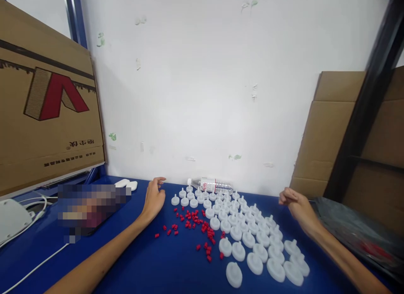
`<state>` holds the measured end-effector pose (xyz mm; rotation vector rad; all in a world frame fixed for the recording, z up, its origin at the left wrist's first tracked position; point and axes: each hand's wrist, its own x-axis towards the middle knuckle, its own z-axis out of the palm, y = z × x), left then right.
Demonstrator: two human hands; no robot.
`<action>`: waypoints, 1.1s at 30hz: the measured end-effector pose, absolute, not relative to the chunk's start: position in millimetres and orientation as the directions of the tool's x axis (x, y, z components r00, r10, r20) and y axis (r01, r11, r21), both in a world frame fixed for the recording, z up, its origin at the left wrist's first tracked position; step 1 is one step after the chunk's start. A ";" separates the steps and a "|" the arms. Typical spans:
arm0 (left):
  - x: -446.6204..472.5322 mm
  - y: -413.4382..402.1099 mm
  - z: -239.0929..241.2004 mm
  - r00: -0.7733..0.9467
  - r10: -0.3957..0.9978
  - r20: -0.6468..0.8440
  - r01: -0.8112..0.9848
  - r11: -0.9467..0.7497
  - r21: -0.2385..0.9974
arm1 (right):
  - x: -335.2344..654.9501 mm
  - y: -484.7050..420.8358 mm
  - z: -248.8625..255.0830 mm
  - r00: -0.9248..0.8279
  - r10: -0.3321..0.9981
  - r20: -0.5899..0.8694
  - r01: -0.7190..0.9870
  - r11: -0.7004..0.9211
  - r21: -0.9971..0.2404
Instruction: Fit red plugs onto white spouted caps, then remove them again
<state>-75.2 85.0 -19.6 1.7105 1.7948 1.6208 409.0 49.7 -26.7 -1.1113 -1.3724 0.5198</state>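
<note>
My left hand (pixel 155 198) is held over the blue table left of the white parts, its fingers bent forward and slightly apart, with nothing seen in them. My right hand (pixel 295 203) is to the right of the parts, fingers curled in and no object showing. Between my hands spread several round white plastic caps with a short stem (pixel 235 232), most of them stem up. Many small red cylindrical pieces (pixel 195 221) lie scattered left of the caps. Neither hand touches any of these.
A clear plastic bottle (pixel 217 186) lies on its side by the wall. Left are a blurred-out device (pixel 94 209), white objects (pixel 126 184), a cable (pixel 39 264) and a large carton (pixel 50 138). At right are a grey plastic bag (pixel 353 231) and cardboard (pixel 328 134).
</note>
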 end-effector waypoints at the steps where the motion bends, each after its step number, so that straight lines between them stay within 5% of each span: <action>1: -76.8 86.8 -20.4 -0.352 0.782 0.514 0.581 -0.248 0.775 | 409.3 48.9 -26.2 0.214 0.838 0.502 0.312 0.428 -0.848; 15: -87.4 98.8 -28.7 -0.463 0.877 0.129 0.212 -0.031 0.977 | 408.0 47.7 -26.5 0.241 0.848 0.473 0.493 0.312 -0.812; 25: -86.1 98.9 -27.2 -0.476 0.878 0.050 0.129 0.013 0.991 | 399.0 37.9 -26.2 -0.005 0.824 0.567 0.821 0.327 -0.468; 33: -86.1 100.8 -28.4 -0.490 0.870 0.051 0.113 0.005 0.994 | 386.9 31.8 -19.9 -0.219 0.842 0.492 0.851 0.412 -0.325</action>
